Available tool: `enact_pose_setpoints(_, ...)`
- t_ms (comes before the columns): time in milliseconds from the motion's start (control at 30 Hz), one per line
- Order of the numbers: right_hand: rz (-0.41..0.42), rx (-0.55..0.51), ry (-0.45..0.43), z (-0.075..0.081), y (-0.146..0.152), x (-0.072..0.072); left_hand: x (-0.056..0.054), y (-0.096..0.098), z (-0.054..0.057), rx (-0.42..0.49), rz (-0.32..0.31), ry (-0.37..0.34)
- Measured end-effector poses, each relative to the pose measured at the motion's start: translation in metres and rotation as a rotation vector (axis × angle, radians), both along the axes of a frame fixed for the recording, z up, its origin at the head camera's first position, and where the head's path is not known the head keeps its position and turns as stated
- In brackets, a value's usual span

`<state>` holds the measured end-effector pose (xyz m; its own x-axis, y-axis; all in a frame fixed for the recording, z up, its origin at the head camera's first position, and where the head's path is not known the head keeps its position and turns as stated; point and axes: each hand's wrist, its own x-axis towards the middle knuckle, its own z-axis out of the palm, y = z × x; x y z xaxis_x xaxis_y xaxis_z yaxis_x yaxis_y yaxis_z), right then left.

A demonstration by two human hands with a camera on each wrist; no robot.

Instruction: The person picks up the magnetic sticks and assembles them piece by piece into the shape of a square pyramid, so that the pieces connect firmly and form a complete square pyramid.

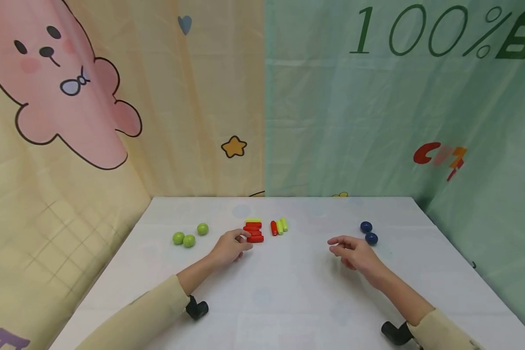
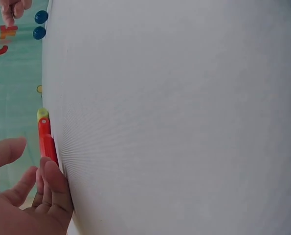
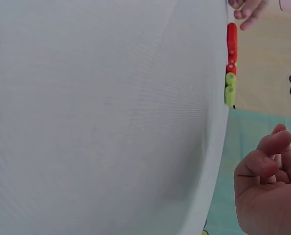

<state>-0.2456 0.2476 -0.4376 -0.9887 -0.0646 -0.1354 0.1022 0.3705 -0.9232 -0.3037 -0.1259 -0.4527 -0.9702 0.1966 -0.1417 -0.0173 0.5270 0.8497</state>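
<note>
In the head view my left hand [image 1: 228, 249] is beside the left ends of several short red sticks [image 1: 255, 238] lying in a row, with a yellow-green stick [image 1: 253, 220] behind them. Its thumb and fingers are apart in the left wrist view; whether a fingertip touches the nearest red stick [image 2: 48, 148] I cannot tell. Just right of that row lie another red stick [image 1: 273, 228] and two yellow-green sticks [image 1: 284, 224], side by side. My right hand [image 1: 358, 254] hovers over the table, fingers loosely bent around nothing, nearest to two dark blue balls [image 1: 371, 238].
Three green balls [image 1: 189, 240] lie on the left of the white table [image 1: 280, 296]. Printed curtains [image 1: 210, 97] hang behind and along both sides of it. A black wrist device [image 1: 197, 308] sits at each sleeve cuff.
</note>
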Motion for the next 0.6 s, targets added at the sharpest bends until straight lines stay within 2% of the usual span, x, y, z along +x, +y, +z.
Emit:
enact_pose_setpoints(167, -0.004, -0.012, -0.004, 0.002, 0.002, -0.002, -0.005, 0.002, -0.001, 0.003, 0.011, 0.001)
enact_pose_setpoints(600, -0.007, -0.033, 0.001, 0.001, 0.011, -0.005, -0.013, 0.003, -0.009, -0.023, -0.004, 0.055)
